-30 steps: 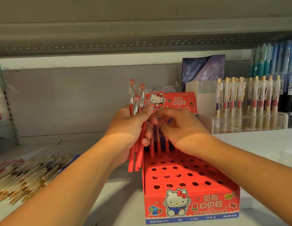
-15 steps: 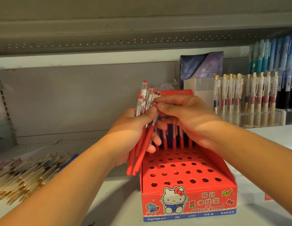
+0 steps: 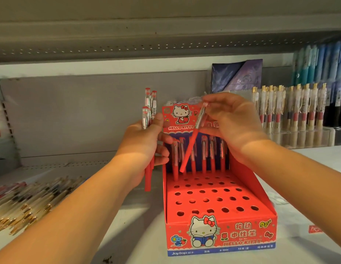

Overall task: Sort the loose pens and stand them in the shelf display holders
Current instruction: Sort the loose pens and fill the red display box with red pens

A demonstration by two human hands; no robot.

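The right hand [image 3: 236, 122] pinches one red pen [image 3: 192, 141] by its clear upper end. The pen hangs tilted, its tip just above the back row of the red display holder [image 3: 221, 237], among the standing pens [image 3: 204, 159]. At that slant the tip could miss a free hole and skid on the card, or knock a neighbour askew (the row looks crowded). The left hand [image 3: 144, 141] grips a bundle of red pens [image 3: 148, 111] beside the holder, and a slack grip could let one slide out. Half a second ago the right hand was at the bundle, drawing this pen out; now the pen is clear of it.
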